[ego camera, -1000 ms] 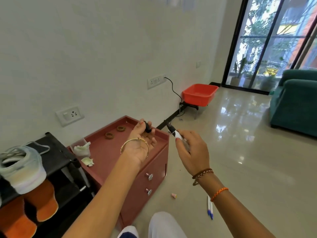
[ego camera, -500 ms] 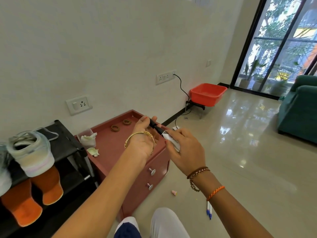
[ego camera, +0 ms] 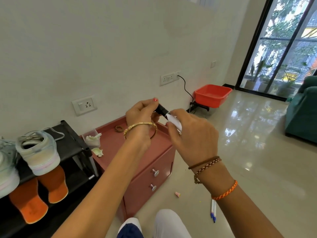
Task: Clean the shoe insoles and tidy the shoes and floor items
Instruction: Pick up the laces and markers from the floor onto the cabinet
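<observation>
Left hand pinches the marker's black cap; right hand grips the white barrel, fingers curled round it.

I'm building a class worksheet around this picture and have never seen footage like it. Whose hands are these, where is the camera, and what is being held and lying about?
There is no machine here. A person wears a wide-angle camera on the head, so you look down along their own arms. The left hand pinches a black cap, and the right hand grips a white marker; cap and marker meet between the hands. Below them stands a pink drawer cabinet with crumpled tissue on top. To the left, a black shoe rack carries pale sneakers above orange sandals. Two blue-tipped pens lie on the shiny floor.
</observation>
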